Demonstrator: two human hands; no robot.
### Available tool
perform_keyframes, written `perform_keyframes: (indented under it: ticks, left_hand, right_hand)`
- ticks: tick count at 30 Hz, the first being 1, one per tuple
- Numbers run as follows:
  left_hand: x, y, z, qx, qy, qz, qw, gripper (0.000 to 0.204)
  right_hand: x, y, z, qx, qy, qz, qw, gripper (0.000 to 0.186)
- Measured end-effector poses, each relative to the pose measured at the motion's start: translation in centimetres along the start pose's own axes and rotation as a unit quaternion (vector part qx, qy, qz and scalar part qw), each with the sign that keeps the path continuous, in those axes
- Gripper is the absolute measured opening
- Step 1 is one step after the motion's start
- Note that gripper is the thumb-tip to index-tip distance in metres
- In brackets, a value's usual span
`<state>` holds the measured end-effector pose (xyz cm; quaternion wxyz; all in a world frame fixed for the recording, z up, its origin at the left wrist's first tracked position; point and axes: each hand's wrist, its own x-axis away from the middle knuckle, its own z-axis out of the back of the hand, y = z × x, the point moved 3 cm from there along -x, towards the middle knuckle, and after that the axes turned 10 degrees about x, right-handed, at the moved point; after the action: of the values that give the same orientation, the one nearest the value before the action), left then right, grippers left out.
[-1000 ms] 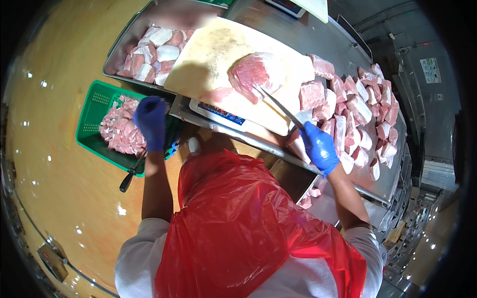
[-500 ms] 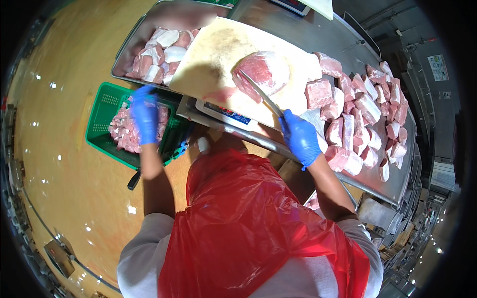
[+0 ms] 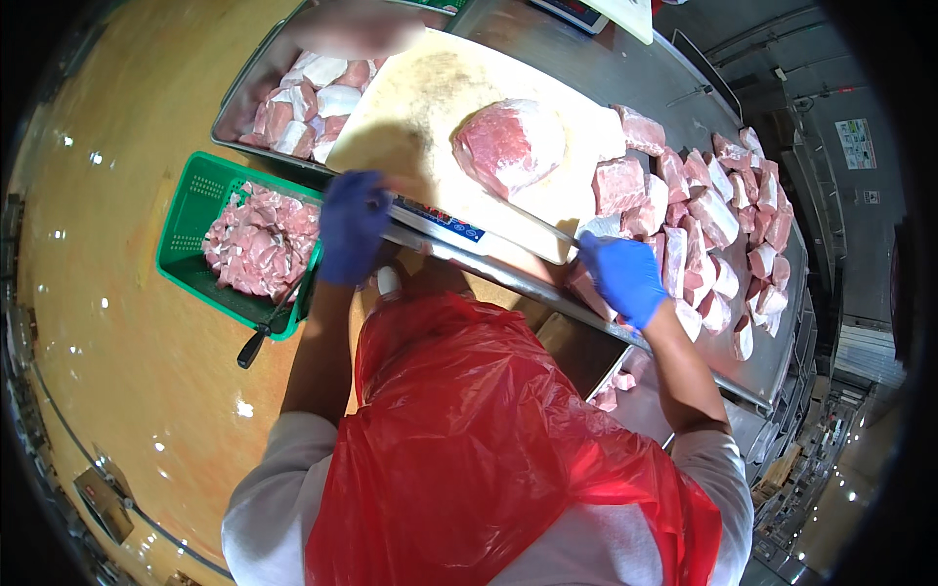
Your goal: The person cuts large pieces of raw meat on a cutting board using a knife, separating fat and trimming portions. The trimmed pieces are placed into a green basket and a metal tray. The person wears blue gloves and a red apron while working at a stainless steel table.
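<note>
My right hand (image 3: 625,278), in a blue glove, is closed around the handle of a knife (image 3: 532,221). Its blade points left along the near side of a large piece of raw meat (image 3: 508,146), pink with a pale fatty side. That meat lies on a white cutting board (image 3: 430,88). My left hand (image 3: 354,230), also gloved in blue, is in shadow over the board's near left corner, between the board and a green basket (image 3: 176,230). Motion blurs its fingers, so their grip is unclear. Small meat trimmings (image 3: 259,239) fill much of the basket.
Left of the board stands a metal tub (image 3: 230,122) of meat chunks. Many cut meat pieces (image 3: 713,215) cover the steel table (image 3: 547,59) at right. A scale (image 3: 440,223) sits under the board's near edge. A black-handled tool (image 3: 254,347) leans at the basket.
My left hand has moved right, away from over the basket to the board's corner. The knife has come off the meat's top and swung lower, as my right hand shifted slightly right and nearer.
</note>
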<state>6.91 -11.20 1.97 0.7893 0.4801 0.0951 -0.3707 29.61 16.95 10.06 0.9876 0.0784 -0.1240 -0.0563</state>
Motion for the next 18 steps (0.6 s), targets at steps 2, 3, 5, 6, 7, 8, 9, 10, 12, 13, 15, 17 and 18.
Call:
perform_keyframes:
  ticks: [2, 3, 5, 6, 7, 8, 9, 10, 12, 13, 15, 17, 18]
  left_hand:
    - [4.0, -5.2, 3.3, 0.338, 0.182, 0.189, 0.904, 0.031]
    - [5.8, -7.4, 6.0, 0.077, 0.152, 0.203, 0.964, 0.034]
    - [11.1, -12.6, 11.0, -0.326, 0.038, 0.248, 0.912, 0.040]
    - [13.4, -14.6, 12.2, -0.450, -0.036, 0.287, 0.845, 0.043]
    - [12.7, -14.5, 12.8, -0.413, -0.035, 0.319, 0.853, 0.043]
    - [11.6, -14.5, 13.7, -0.374, -0.035, 0.350, 0.858, 0.042]
    - [10.4, -14.0, 14.6, -0.336, -0.032, 0.382, 0.860, 0.042]
    - [8.4, -12.8, 14.8, -0.306, -0.002, 0.341, 0.889, 0.040]
    - [4.8, -10.1, 13.7, -0.243, 0.061, 0.256, 0.934, 0.036]
    - [4.1, -9.8, 13.1, -0.212, 0.081, 0.244, 0.943, 0.034]
    - [3.3, -9.2, 12.3, -0.150, 0.119, 0.215, 0.958, 0.030]
    - [3.0, -7.2, 11.5, -0.124, 0.135, 0.234, 0.955, 0.029]
    - [3.4, -6.6, 11.4, -0.113, 0.146, 0.245, 0.952, 0.029]
  right_hand:
    - [1.5, 2.2, 0.0, 0.033, 0.029, -0.026, 0.999, 0.015]
    - [1.8, 3.1, -0.5, 0.027, 0.063, -0.026, 0.997, 0.013]
    - [0.8, 3.9, -1.2, -0.011, 0.118, -0.027, 0.993, 0.012]
    - [-0.3, 3.8, -1.3, -0.041, 0.133, -0.016, 0.990, 0.012]
    - [-1.4, 3.4, -1.1, -0.034, 0.150, -0.004, 0.988, 0.011]
    - [-2.5, 2.7, -0.7, -0.027, 0.166, 0.009, 0.986, 0.010]
    - [-3.9, 1.9, -0.4, -0.039, 0.189, 0.035, 0.981, 0.009]
    - [-5.2, 1.0, 0.2, -0.049, 0.211, 0.059, 0.975, 0.010]
    - [-7.7, -1.2, 1.3, -0.055, 0.206, 0.077, 0.974, 0.012]
    - [-8.4, -1.7, 1.7, -0.057, 0.203, 0.091, 0.973, 0.014]
    - [-8.6, -1.8, 1.3, -0.013, 0.176, 0.090, 0.980, 0.013]
    - [-8.2, -0.1, -0.6, -0.004, 0.197, 0.099, 0.975, 0.013]
    - [-7.4, 1.1, -1.2, 0.025, 0.182, 0.100, 0.978, 0.014]
